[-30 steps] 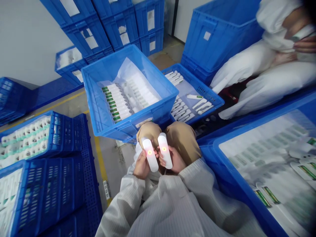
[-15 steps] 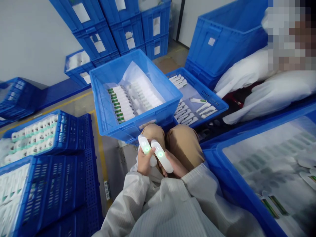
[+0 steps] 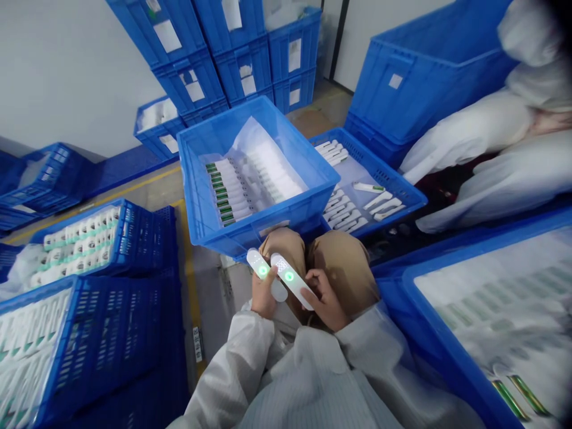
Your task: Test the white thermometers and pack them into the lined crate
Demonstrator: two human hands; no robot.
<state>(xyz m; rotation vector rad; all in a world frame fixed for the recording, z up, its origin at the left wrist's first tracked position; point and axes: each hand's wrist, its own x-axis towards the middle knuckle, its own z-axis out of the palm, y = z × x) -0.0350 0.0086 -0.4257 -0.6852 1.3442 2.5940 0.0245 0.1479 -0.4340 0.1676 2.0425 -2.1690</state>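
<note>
Two white handheld electronic devices, each with a glowing green ring button, are held over my lap. My left hand is closed round the left device, its thumb against the upper part of the right device. Lit characters show on the right device's small display. My right hand grips this device's lower end, with the thumb along its face and the index finger raised off it. The left device's lower end is partly covered by my left hand.
Ahead, a blue bin holds rows of similar white devices with green batteries showing. Beside it a shallow blue crate holds more. Filled crates stand at left, another bin at right. A co-worker's white sleeve is at upper right.
My right hand has shifted its hold, its index finger now lifted and thumb on the device's face. The right device's display now shows lit characters. The view has shifted slightly.
</note>
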